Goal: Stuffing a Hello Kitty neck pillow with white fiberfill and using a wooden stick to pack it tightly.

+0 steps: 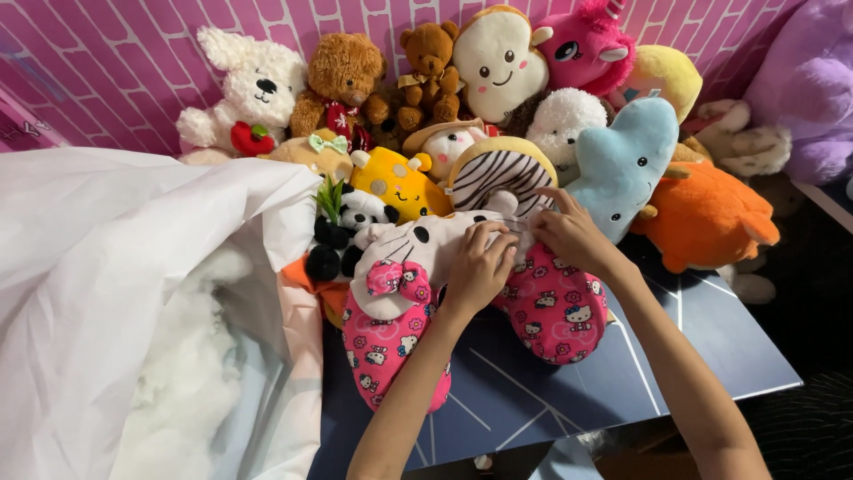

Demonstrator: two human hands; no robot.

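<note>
Both hands work at a white cat-faced neck pillow (418, 293) with pink printed fabric, lying on the dark blue counter (711, 356) in front of a heap of plush toys. The left hand (480, 267) presses on the pillow's top, fingers curled together against the fabric; the right hand (569, 233) pinches its upper edge, fingers clamped on it. A white bag (98, 267) of loose stuffing (182, 373) sits at left.
</note>
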